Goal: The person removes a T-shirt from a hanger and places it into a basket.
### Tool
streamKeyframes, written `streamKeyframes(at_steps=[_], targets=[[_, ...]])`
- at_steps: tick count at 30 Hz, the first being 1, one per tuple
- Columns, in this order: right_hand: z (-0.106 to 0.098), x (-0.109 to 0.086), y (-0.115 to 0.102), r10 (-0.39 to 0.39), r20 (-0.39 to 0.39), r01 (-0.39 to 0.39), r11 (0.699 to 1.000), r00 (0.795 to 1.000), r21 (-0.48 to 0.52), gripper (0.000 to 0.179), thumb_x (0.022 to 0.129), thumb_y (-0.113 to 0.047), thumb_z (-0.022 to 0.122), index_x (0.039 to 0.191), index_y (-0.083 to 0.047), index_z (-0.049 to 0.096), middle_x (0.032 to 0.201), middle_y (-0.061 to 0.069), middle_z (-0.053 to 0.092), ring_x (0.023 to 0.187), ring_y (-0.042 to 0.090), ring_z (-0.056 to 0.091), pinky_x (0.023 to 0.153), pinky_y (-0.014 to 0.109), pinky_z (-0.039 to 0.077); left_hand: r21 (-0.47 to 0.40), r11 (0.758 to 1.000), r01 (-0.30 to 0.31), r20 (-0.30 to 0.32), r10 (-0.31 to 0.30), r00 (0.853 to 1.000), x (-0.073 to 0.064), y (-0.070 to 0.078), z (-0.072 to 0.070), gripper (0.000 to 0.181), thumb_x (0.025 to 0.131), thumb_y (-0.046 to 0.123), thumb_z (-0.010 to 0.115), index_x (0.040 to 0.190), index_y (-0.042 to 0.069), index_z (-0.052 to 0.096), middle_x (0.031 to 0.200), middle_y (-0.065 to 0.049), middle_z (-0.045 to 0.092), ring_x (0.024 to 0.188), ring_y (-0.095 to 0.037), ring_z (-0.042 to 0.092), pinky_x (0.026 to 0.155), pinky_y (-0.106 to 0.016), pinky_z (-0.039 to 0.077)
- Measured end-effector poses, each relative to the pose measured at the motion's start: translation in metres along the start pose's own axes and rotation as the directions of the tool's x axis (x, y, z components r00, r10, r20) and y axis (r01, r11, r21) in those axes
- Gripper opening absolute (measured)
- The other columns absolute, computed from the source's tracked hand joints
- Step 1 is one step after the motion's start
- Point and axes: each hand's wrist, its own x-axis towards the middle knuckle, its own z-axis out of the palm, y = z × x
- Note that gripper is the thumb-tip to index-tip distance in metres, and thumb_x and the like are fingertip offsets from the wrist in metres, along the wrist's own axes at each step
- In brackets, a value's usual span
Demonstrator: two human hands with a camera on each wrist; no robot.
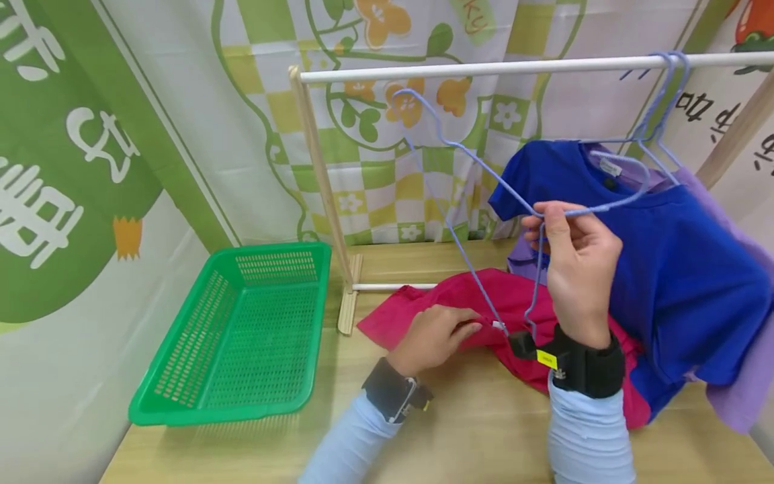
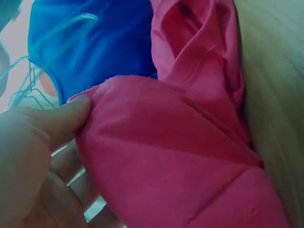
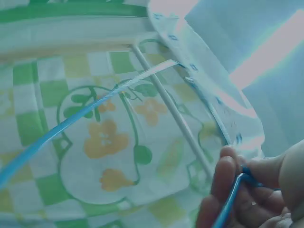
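Step in hand looks like fitting the hanger (image 1: 508,187) into the red shirt (image 1: 478,286); I'd call it early, since most of the frame is outside the cloth. The shirt lies bunched mid-table (image 1: 471,444), toward the back edge, beneath the rack's rod (image 1: 423,72), its right end against the blue shirt (image 1: 677,269). Right hand (image 1: 580,262): thumb and fingers closed in a pinch on the hanger at the base of its hook, held above the shirt; hook points right, one shoulder end up-left, the other down by the wrist strap. Can't tell if that low end is inside the neck; the strap covers it. Left hand (image 1: 432,336): thumb over the shirt's edge, fingers behind with gaps between them, a light pinch, so narrow at the thumb. Next move calls for the left to keep the opening spread while the right feeds the low end in, then the other. Snag risk: loose folds could catch the wire. Blue and purple (image 1: 734,400) shirts hang at the rack's right; basket (image 1: 242,413) sits by the table's left edge.
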Motion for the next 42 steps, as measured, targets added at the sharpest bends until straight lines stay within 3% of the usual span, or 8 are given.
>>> streamKeyframes(at_steps=[4,10,18,23,27,35,38,42], targets=[[0.024,0.036,-0.017,-0.054,0.086,0.080,0.941,0.995,-0.330,0.028,0.107,-0.025,0.064,0.104,-0.002,0.079,0.075,-0.015,0.072,0.065,0.003,0.065,0.062,0.019,0.049,-0.014,1.000,0.021,0.021,-0.021,1.000,0.000,-0.002,-0.001,0.025,0.105,0.033,0.066,0.125,0.023,0.077,0.109,0.010,0.079,0.100,-0.007,0.073,0.085,-0.025,0.058],[0.060,0.097,-0.026,0.022,0.092,0.060,0.600,0.996,-0.797,0.043,0.109,-0.048,0.050,0.114,-0.016,0.078,0.088,-0.014,0.077,0.082,0.009,0.068,0.067,0.031,0.038,-0.087,0.992,0.094,-0.047,-0.099,0.994,-0.007,-0.017,-0.018,0.027,0.105,0.029,0.067,0.127,0.018,0.076,0.106,0.002,0.079,0.093,-0.015,0.072,0.084,-0.033,0.059],[0.078,0.132,0.007,0.200,0.127,0.042,0.383,0.971,-0.923,0.047,0.112,-0.046,0.042,0.104,-0.007,0.068,0.121,0.021,0.074,0.117,0.047,0.069,0.090,0.063,0.051,-0.219,0.955,0.198,-0.185,-0.240,0.953,-0.017,-0.039,-0.044,0.026,0.106,0.023,0.064,0.126,0.011,0.075,0.120,-0.008,0.079,0.113,-0.026,0.074,0.099,-0.044,0.059],[0.063,0.120,0.015,0.184,0.160,0.067,0.429,0.970,-0.901,0.047,0.110,-0.047,0.046,0.120,-0.008,0.070,0.126,0.017,0.072,0.124,0.043,0.064,0.100,0.066,0.048,-0.290,0.929,0.230,-0.267,-0.310,0.912,-0.025,-0.040,-0.064,0.023,0.106,0.022,0.061,0.119,0.010,0.075,0.105,-0.009,0.078,0.088,-0.024,0.068,0.078,-0.039,0.056],[0.046,0.093,0.000,-0.042,0.215,0.197,0.591,0.976,-0.782,0.046,0.104,-0.037,0.064,0.139,-0.007,0.066,0.135,0.018,0.067,0.129,0.040,0.057,0.109,0.056,0.043,-0.328,0.924,0.198,-0.401,-0.326,0.856,-0.034,-0.036,-0.081,0.022,0.105,0.019,0.061,0.117,0.005,0.073,0.095,-0.011,0.075,0.077,-0.021,0.061,0.068,-0.029,0.050],[0.007,-0.004,-0.034,-0.235,0.582,0.495,0.800,0.779,-0.339,0.044,0.088,-0.005,0.079,0.131,-0.002,0.071,0.129,0.009,0.070,0.120,0.012,0.060,0.099,0.022,0.046,-0.444,0.894,-0.060,-0.739,-0.327,0.589,-0.062,-0.016,-0.123,0.022,0.107,0.009,0.060,0.119,-0.005,0.071,0.100,-0.021,0.073,0.063,-0.009,0.064,0.058,-0.014,0.048],[0.000,-0.036,-0.010,-0.028,0.731,0.470,0.782,0.681,-0.408,0.064,0.086,-0.021,0.085,0.144,-0.010,0.062,0.141,0.011,0.062,0.130,0.027,0.055,0.107,0.038,0.047,-0.420,0.905,-0.066,-0.724,-0.289,0.627,-0.068,-0.015,-0.128,0.023,0.107,0.008,0.059,0.124,-0.003,0.069,0.105,-0.019,0.072,0.055,-0.007,0.057,0.051,-0.017,0.045],[-0.002,-0.068,0.052,0.417,0.733,0.429,0.613,0.537,-0.663,0.106,0.080,-0.058,0.086,0.165,-0.025,0.034,0.165,0.023,0.034,0.153,0.049,0.032,0.107,0.076,0.040,-0.298,0.947,0.118,-0.498,-0.260,0.827,-0.054,-0.032,-0.107,0.025,0.108,0.014,0.060,0.130,0.006,0.068,0.114,-0.013,0.076,0.071,-0.018,0.074,0.064,-0.030,0.058]])
